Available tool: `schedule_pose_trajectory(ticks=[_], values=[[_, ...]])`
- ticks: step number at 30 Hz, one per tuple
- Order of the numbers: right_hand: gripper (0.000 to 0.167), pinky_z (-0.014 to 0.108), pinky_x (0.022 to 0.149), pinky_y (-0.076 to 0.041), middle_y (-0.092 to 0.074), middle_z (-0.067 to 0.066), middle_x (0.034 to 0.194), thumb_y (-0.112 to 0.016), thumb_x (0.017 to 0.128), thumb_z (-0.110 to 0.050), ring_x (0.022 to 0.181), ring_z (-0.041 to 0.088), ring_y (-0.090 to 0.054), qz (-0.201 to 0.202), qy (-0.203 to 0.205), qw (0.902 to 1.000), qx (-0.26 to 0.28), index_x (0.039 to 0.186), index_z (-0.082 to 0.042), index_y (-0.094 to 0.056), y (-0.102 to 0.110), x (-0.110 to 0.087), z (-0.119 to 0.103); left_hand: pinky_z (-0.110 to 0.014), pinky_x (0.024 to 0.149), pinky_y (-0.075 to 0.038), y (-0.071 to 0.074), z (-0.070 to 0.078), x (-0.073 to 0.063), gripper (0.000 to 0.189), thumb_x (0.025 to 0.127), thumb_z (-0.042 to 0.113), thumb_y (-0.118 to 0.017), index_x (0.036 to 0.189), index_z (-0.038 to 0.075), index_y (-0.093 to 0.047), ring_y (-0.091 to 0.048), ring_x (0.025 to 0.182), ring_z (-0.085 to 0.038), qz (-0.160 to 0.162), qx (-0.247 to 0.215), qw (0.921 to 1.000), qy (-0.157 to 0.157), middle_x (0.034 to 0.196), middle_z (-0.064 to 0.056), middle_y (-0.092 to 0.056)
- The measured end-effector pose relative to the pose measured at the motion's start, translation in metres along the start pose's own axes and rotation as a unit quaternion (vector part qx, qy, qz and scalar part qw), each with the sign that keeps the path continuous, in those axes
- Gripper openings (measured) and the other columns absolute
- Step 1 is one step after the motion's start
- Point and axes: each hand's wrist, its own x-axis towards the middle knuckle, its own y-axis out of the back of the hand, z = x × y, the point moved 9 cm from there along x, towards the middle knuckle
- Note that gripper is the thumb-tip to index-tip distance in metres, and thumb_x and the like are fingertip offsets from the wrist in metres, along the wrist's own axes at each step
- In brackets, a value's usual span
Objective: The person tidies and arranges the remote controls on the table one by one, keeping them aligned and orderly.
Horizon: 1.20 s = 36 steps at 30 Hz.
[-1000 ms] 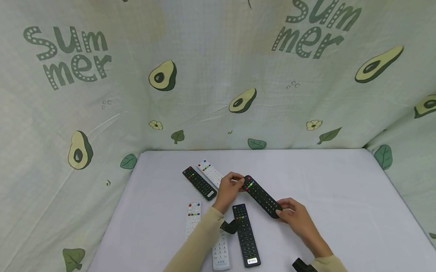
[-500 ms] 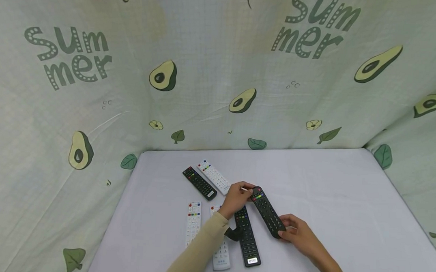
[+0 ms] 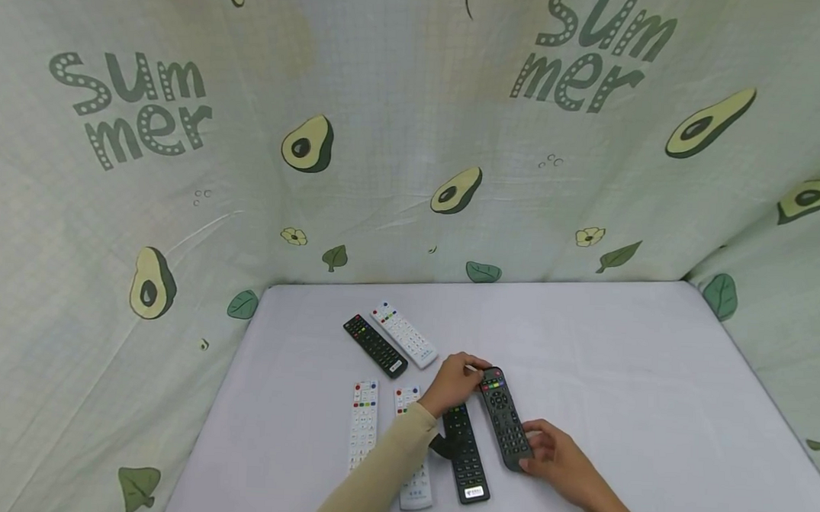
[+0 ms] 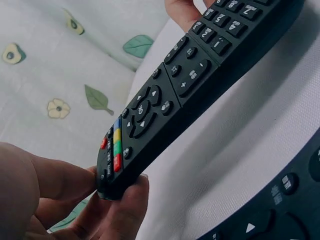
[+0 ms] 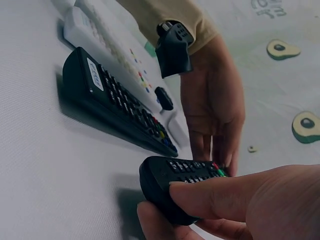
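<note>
Both hands hold one black remote control (image 3: 504, 417) with coloured buttons near its far end. The left hand (image 3: 455, 382) pinches the far end between thumb and fingers, as the left wrist view shows on the remote's tip (image 4: 112, 165). At the near end, the right hand (image 3: 558, 459) grips with thumb and fingers; its thumb (image 5: 215, 197) lies on the button side. A shadow under the held remote in both wrist views suggests a small gap to the table. Just left of it lies a second black remote (image 3: 467, 461) with a white label, partly covered by the left wrist.
Two white remotes, one farther left (image 3: 364, 418) and one partly under the left sleeve (image 3: 417, 485), lie on the white table (image 3: 605, 341). Behind them, a black remote (image 3: 375, 344) and a white remote (image 3: 404, 334) lie slanted side by side. A printed cloth (image 3: 388, 133) hangs behind.
Both hands have brought the held remote toward the person and slightly right. It has turned from a slant to a steeper angle, nearly parallel to the black remote beside it.
</note>
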Motion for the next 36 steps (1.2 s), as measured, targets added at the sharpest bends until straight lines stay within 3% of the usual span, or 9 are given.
schedule_pose_trajectory(ticks=[7,16,22,31,36], values=[[0.068,0.025,0.073,-0.056,-0.071,0.008,0.1,-0.081,0.083,-0.003,0.087,0.02,-0.069,-0.002,0.013,0.9993,-0.035,0.14,0.015,-0.049,-0.006,-0.001,-0.001,-0.028,0.076,-0.054,-0.007,0.0,-0.001,0.024,0.105,0.016,-0.062,0.122,0.006,-0.076,-0.061,0.091,-0.011,-0.012,0.036,0.9993,0.008,0.115,-0.007,-0.067],[0.067,0.039,0.077,-0.061,-0.068,0.004,0.1,-0.086,0.077,-0.002,0.085,0.015,-0.067,0.063,-0.034,0.9921,-0.104,0.138,0.006,-0.058,-0.004,-0.004,-0.002,-0.033,0.084,-0.053,-0.014,-0.001,-0.001,0.032,0.107,0.026,-0.058,0.128,0.008,-0.074,-0.057,0.093,-0.012,-0.035,0.084,0.9957,0.019,0.109,-0.003,-0.065],[0.069,0.043,0.077,-0.062,-0.067,0.004,0.098,-0.087,0.075,0.0,0.085,0.016,-0.067,0.069,-0.038,0.9875,-0.137,0.138,0.006,-0.059,-0.005,-0.006,-0.003,-0.033,0.088,-0.054,-0.019,0.0,-0.002,0.033,0.107,0.027,-0.06,0.13,0.007,-0.073,-0.058,0.094,-0.011,-0.043,0.115,0.9923,0.016,0.108,-0.001,-0.064],[0.067,0.037,0.072,-0.061,-0.066,0.003,0.096,-0.086,0.074,0.003,0.082,0.014,-0.066,0.064,-0.021,0.9857,-0.154,0.136,0.006,-0.06,-0.002,-0.007,-0.012,-0.036,0.092,-0.055,-0.021,0.009,-0.006,0.033,0.108,0.022,-0.055,0.13,0.004,-0.072,-0.058,0.093,-0.013,-0.053,0.137,0.9891,-0.005,0.106,-0.004,-0.064],[0.061,0.037,0.073,-0.062,-0.067,0.005,0.102,-0.086,0.078,0.0,0.086,0.015,-0.068,0.07,0.009,0.9823,-0.174,0.134,0.005,-0.062,0.004,-0.006,-0.025,-0.034,0.093,-0.055,-0.015,0.01,-0.006,0.033,0.108,0.022,-0.054,0.131,0.005,-0.071,-0.058,0.095,-0.011,-0.045,0.137,0.9894,-0.019,0.111,-0.004,-0.065]])
